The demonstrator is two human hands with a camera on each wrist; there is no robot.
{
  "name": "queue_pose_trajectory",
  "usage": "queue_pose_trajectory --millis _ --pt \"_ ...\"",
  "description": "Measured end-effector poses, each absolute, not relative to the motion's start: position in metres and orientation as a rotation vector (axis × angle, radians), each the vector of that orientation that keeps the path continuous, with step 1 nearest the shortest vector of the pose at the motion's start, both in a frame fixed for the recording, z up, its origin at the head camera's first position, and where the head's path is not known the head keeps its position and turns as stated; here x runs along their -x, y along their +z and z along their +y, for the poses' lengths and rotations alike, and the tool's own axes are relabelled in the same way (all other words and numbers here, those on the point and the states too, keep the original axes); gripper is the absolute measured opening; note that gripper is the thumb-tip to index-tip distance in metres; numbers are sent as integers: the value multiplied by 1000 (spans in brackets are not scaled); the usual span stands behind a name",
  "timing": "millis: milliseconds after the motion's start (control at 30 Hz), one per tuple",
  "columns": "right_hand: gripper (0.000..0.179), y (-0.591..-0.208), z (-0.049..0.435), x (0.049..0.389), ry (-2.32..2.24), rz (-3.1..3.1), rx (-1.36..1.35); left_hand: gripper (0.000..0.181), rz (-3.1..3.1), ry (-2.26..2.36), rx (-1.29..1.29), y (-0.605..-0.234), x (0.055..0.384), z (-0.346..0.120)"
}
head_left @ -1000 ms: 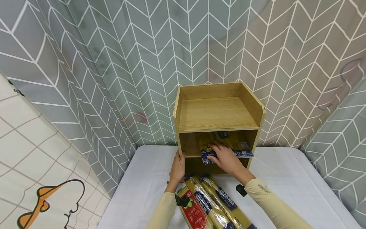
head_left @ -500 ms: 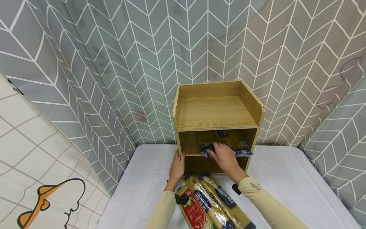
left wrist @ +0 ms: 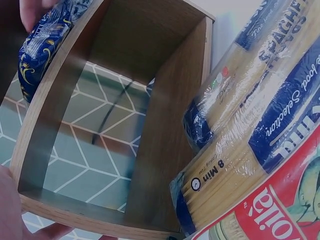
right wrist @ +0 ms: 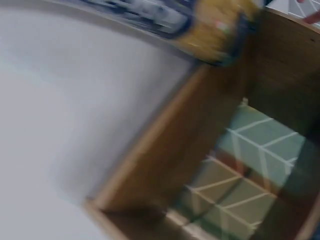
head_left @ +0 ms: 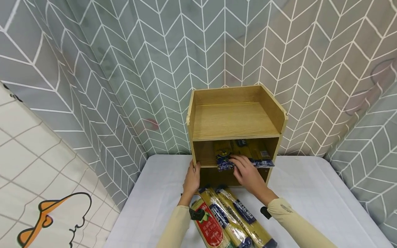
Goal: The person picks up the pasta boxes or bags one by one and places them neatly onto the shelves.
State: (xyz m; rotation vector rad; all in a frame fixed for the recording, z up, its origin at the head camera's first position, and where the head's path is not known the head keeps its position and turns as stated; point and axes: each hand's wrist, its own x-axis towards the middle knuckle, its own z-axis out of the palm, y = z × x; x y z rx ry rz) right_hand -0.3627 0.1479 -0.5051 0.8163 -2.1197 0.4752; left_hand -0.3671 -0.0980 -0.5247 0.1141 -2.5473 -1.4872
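A small wooden shelf unit (head_left: pixel 235 120) stands on the white table. My left hand (head_left: pixel 191 181) grips the front edge of its left side panel, and that hand also shows at the left border of the left wrist view. Several packs of spaghetti (head_left: pixel 223 164) lie side by side in the middle compartment, their blue ends poking out past the front edge. My right hand (head_left: pixel 248 174) has its fingertips against the blue end of the left pack, with the thumb lower down. A fingertip touching this blue wrapper (left wrist: pixel 37 65) appears at the top left of the left wrist view.
Below the shelf unit, two yellow-and-blue spaghetti packs (head_left: pixel 248 215) and a red-labelled pasta pack (head_left: pixel 211 227) lie slanted on the white tablecloth (head_left: pixel 149 193). The bottom compartment (left wrist: pixel 105 140) has an open back showing the curtain (head_left: pixel 155 69). The right wrist view is blurred.
The blue pack ends have moved up and inward to lie more level on the shelf. My right hand's fingers have shifted from over the pack to its front end. The left hand stays.
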Motion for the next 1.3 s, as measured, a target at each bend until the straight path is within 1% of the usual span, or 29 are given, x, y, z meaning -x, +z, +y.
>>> queue_pose_trajectory --millis 67,200,233,267,300,433,467,633,733,900,1100,1200,1300 --pt "23 -515 155 359 459 -2072 -863 59 -2541 -1480 -117 -525 367 -97" --pt "41 -537 171 350 423 -2005 -905 59 -2538 -1470 -125 -525 368 -97" --pt "42 -542 175 347 417 -2008 -918 59 -2540 -1474 -125 -526 368 -97" --pt "40 -546 178 345 418 -2022 -939 59 -2540 -1477 -125 -527 368 -98" --pt "35 -550 181 343 414 -2054 -962 59 -2539 -1479 -123 -528 368 -98" --pt "6 -559 187 331 400 -2372 -996 60 -2534 -1493 -113 -530 368 -100" --pt "8 -561 188 328 409 -2480 -984 60 -2535 -1492 -110 -531 368 -100" --pt "47 -571 189 316 567 -2922 -906 60 -2539 -1494 -103 -530 369 -99" --pt "63 -576 189 313 641 -3032 -894 60 -2534 -1503 -101 -529 369 -98" --pt "75 -579 185 310 653 -3086 -892 60 -2536 -1501 -108 -528 368 -97" --pt "89 -574 176 304 698 -3207 -857 60 -2541 -1499 -111 -529 369 -97" --pt "91 -570 172 303 749 -3251 -852 59 -2542 -1490 -119 -530 369 -97" --pt "88 -568 172 302 848 -3268 -842 60 -2542 -1488 -122 -530 370 -97"
